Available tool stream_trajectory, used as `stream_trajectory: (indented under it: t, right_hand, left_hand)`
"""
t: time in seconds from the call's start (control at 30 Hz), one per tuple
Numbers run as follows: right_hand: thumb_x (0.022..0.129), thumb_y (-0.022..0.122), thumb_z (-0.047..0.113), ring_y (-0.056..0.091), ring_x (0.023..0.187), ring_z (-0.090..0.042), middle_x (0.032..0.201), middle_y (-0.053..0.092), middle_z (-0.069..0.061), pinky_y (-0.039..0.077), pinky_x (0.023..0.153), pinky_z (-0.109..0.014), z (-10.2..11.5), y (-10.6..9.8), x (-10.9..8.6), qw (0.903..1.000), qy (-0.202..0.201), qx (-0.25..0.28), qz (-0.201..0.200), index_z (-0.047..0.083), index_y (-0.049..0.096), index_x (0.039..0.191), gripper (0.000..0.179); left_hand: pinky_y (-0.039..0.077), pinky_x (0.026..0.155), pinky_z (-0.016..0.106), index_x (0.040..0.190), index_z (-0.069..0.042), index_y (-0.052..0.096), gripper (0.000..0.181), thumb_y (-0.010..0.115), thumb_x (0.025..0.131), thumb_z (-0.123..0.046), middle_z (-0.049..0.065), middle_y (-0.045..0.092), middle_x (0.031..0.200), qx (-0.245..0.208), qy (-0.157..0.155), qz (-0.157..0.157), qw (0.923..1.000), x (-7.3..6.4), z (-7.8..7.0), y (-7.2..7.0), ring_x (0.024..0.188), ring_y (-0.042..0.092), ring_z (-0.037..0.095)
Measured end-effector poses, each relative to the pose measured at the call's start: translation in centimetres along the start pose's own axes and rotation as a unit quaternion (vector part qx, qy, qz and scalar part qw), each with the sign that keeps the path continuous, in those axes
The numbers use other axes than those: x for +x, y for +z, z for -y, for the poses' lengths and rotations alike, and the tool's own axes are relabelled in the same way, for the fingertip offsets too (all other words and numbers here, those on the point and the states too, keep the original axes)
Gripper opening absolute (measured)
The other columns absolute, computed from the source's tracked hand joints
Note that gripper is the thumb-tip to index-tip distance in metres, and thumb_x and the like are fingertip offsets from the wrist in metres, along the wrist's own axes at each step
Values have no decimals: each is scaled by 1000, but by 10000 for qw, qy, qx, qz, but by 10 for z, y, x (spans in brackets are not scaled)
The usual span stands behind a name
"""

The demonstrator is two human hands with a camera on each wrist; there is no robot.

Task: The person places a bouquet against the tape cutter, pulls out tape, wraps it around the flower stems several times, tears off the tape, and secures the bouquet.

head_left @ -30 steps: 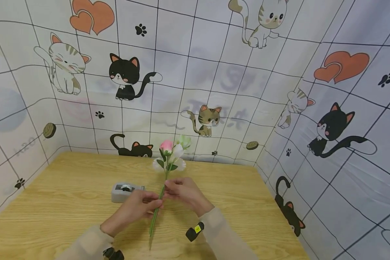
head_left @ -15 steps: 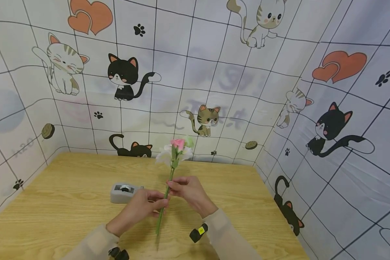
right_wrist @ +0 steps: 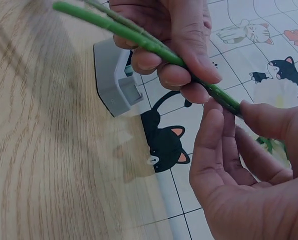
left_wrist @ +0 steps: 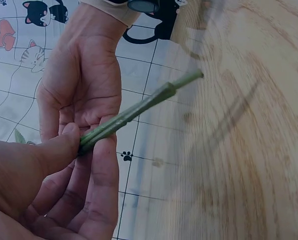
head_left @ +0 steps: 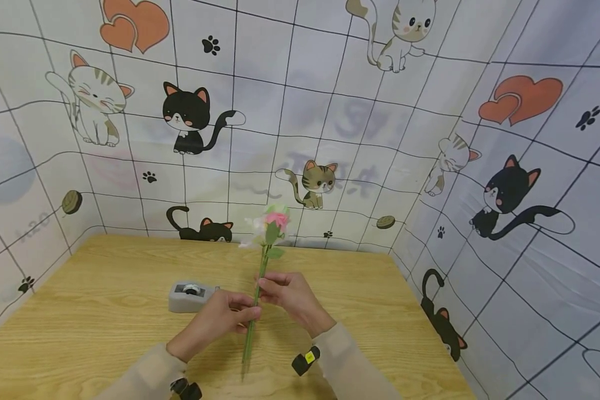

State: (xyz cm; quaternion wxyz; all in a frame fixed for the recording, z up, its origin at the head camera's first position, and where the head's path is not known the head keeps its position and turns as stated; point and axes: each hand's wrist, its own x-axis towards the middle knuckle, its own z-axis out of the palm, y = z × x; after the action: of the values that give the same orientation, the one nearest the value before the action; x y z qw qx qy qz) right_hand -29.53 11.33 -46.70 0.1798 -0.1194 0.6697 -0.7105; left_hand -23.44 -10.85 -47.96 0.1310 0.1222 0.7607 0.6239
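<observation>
A small bunch of artificial flowers (head_left: 276, 221), pink, white and pale green, stands tilted above the table on long green stems (head_left: 254, 311). My left hand (head_left: 225, 316) pinches the stems lower down, thumb against fingers; in the left wrist view the cut stem ends (left_wrist: 186, 80) stick out past them. Higher up, just under the leaves, my right hand (head_left: 292, 297) pinches the same stems between thumb and fingertips. The right wrist view shows both hands close together on the stems (right_wrist: 138, 42), the right hand (right_wrist: 254, 165) nearer the blooms, which its thumb mostly hides.
A grey tape dispenser (head_left: 187, 300) stands on the wooden table (head_left: 105, 322) just left of the left hand, which overlaps its right end. Behind the table hangs a white cloth (head_left: 260, 133) printed with cats, and it also runs along both sides.
The bunch has turned in the fingers, so the pink flower and leaves face differently. Both hands have shifted slightly to the right and keep hold of the stems.
</observation>
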Motion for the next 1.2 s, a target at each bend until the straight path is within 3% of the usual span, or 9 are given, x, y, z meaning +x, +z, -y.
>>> stream_trajectory:
  t: [0.2,0.43,0.63,0.83,1.0,1.2]
  right_hand:
    - [114,80,21,83,98,-15,111,85,-6,71,92,-28,1,2,-3,9998,150,-131,-3,-9,77,134,36]
    - [112,83,23,82,92,-12,106,86,-3,71,89,-26,0,3,-3,9997,68,-239,-6,-7,81,126,33]
    - [113,81,19,82,88,-11,112,88,-17,72,88,-28,-2,3,-1,9988,-160,-468,-8,-13,80,128,36]
    - [114,78,15,81,89,-8,112,88,-18,73,94,-33,-1,4,-3,9980,-332,-535,-73,-10,84,125,28]
    - [114,77,13,80,89,-7,119,87,-26,72,90,-27,0,5,-4,9980,-336,-521,-125,-14,81,129,31]
    - [116,76,19,82,94,-7,125,86,-26,71,89,-24,1,5,-4,9978,-396,-534,22,-11,81,134,35]
  left_hand:
    - [74,81,39,134,8,81,35,82,112,-20,24,87,119,173,110,-173,9996,-2,0,0,92,84,21]
    - [75,80,46,128,6,84,34,88,107,-20,14,89,108,401,230,-424,9980,-2,0,3,90,86,23]
    - [75,76,43,124,4,87,29,90,105,-18,11,89,104,492,320,-512,9970,-2,0,5,89,86,22]
    - [75,80,42,129,4,85,30,84,111,-21,16,88,114,406,388,-259,9981,-2,1,2,93,86,27]
    - [75,87,42,138,7,80,38,79,114,-23,23,85,125,59,359,124,9993,-3,4,-1,109,86,35]
    - [73,84,36,136,6,82,39,83,112,-25,19,89,118,70,255,-7,9996,-4,3,-2,105,84,23]
